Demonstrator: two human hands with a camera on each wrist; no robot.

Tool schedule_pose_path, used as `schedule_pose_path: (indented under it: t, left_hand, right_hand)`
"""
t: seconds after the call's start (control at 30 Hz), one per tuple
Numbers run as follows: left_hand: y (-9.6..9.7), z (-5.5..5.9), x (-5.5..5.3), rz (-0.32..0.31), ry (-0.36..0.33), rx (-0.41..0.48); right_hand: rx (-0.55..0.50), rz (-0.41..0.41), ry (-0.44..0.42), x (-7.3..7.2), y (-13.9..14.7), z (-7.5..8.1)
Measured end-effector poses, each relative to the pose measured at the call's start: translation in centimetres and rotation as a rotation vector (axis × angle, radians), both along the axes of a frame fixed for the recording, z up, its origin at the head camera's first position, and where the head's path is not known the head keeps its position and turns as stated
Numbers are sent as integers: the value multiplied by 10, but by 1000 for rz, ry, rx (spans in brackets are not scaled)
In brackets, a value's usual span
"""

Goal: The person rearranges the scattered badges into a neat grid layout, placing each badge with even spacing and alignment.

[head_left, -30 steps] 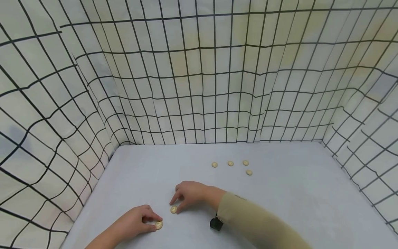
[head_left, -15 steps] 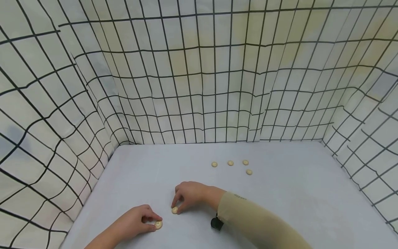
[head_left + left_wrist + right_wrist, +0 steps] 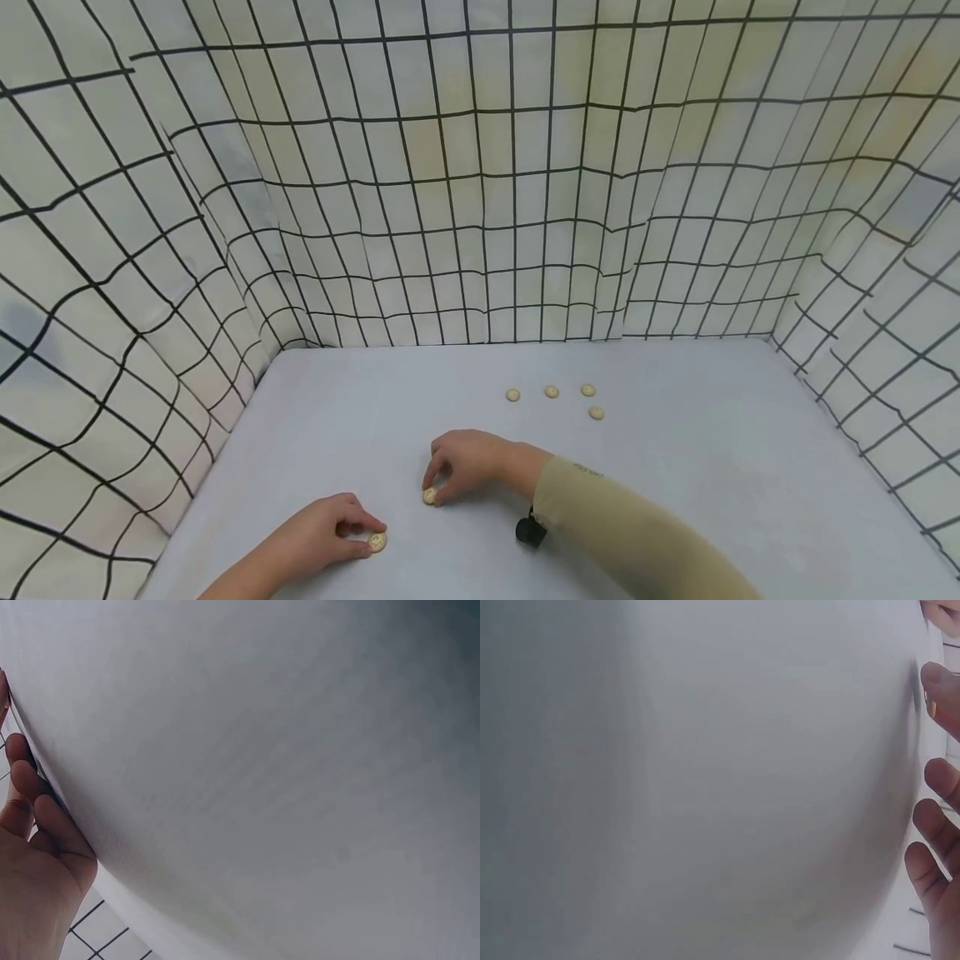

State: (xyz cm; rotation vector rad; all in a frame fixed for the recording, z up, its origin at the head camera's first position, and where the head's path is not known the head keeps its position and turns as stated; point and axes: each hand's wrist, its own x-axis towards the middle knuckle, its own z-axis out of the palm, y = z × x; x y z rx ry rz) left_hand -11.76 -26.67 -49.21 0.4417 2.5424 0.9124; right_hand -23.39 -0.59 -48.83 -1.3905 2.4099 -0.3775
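Observation:
In the head view my left hand (image 3: 324,533) pinches a pale yellow round button (image 3: 377,542) between thumb and forefinger, low on the white table. Farther forward and to the right, my right hand (image 3: 467,462) holds a second such button (image 3: 430,496) between its fingertips. A sliver of that button (image 3: 931,705) shows beside a fingertip in the right wrist view. The left wrist view has my left hand (image 3: 41,862) with curled fingers along the table surface; its button is hidden there.
Several more pale buttons lie farther back on the table (image 3: 675,467), one of them a lone button (image 3: 513,395) at the left of that group. A black wrist camera (image 3: 531,532) hangs under the right sleeve. White walls with a black grid (image 3: 480,208) enclose the table.
My right fingertips have closed on the second button, which has moved a little to the right and away from me. My left hand keeps its pinch in nearly the same place.

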Motion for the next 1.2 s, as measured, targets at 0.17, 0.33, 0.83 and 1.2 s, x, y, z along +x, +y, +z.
schedule_pose_path:
  t: [0.17,0.33,0.83,1.2]
  left_hand:
    - [0,0,0,3,2,-13]
    - [1,0,0,7,1,-15]
    - [0,4,1,-1,-2,7]
    - [2,4,1,4,-14,12]
  right_hand:
    - [-28,-44,-10,-7,12,-1]
    - [-50,-103,-20,-15,27,0]
    - [-76,-323,-73,-43,107,5]
    - [-69,-506,-71,-59,171,3]
